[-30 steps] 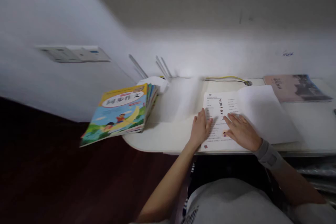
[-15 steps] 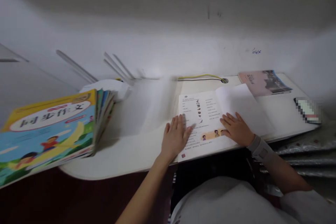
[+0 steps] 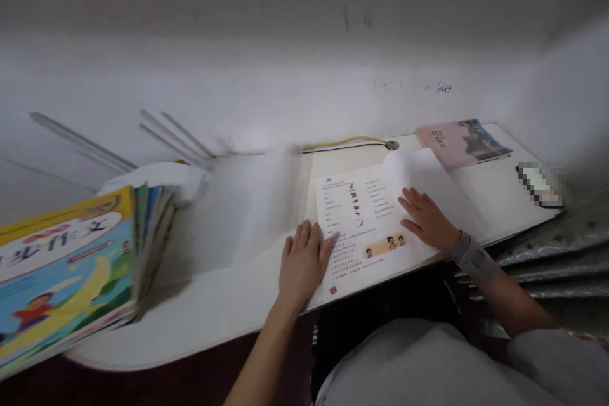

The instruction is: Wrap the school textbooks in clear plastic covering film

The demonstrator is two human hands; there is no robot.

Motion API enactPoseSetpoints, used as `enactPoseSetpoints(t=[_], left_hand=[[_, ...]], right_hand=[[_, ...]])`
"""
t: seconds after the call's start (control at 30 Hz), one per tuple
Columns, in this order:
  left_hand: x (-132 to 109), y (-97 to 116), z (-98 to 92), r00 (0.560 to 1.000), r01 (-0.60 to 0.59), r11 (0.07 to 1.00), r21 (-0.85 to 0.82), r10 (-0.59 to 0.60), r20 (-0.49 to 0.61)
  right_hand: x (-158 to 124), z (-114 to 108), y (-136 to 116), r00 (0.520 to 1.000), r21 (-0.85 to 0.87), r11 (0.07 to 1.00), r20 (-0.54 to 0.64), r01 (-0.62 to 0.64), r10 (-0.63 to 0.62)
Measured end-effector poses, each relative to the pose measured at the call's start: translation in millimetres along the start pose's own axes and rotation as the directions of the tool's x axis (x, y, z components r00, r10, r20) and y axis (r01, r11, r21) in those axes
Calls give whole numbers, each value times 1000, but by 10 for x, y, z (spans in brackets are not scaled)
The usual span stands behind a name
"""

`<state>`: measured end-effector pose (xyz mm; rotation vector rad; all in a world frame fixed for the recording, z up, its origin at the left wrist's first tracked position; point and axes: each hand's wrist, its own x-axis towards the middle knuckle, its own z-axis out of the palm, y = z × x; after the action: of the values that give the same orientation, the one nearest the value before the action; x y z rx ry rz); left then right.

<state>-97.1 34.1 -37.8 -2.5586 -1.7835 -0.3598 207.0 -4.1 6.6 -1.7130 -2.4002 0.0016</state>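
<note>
An open booklet (image 3: 361,216) with printed text and small colour pictures lies on the white desk (image 3: 228,304). My left hand (image 3: 302,261) lies flat on its left edge, fingers stretched out. My right hand (image 3: 427,219) rests flat on the right side of the printed page, fingers apart, beside a lifted white leaf (image 3: 428,171). A grey band (image 3: 473,257) wraps my right wrist.
A stack of colourful books (image 3: 71,260) sits at the desk's left end. A pink book (image 3: 459,141) lies at the back right, a blurred-out device (image 3: 540,184) near the right edge. A yellow cable (image 3: 347,141) runs along the wall. My lap (image 3: 419,361) is below.
The view has swung left, so the book stack now sits at the frame's left edge. Both hands stay flat on the booklet; the right hand has uncovered the small pictures.
</note>
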Motion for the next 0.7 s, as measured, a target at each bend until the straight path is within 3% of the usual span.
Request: enactPoseSetpoints(t=[0.13,0.3,0.53,0.7], left_hand=[[4,-5,-14,1000,-1,1000,8,1,28],[12,5,-12,999,17,999,31,-18,51],[-4,-7,16,999,35,999,5,-35,34],[-20,-77,21,1000,-11,998,-54,13,27]], right_hand=[[133,7,75,996,-28,1000,91,13,-10],[136,50,67,995,-57,998,100,-13,19],[164,154,100,991,52,999,133,-10,3],[7,257,6,996,59,996,55,-72,69]])
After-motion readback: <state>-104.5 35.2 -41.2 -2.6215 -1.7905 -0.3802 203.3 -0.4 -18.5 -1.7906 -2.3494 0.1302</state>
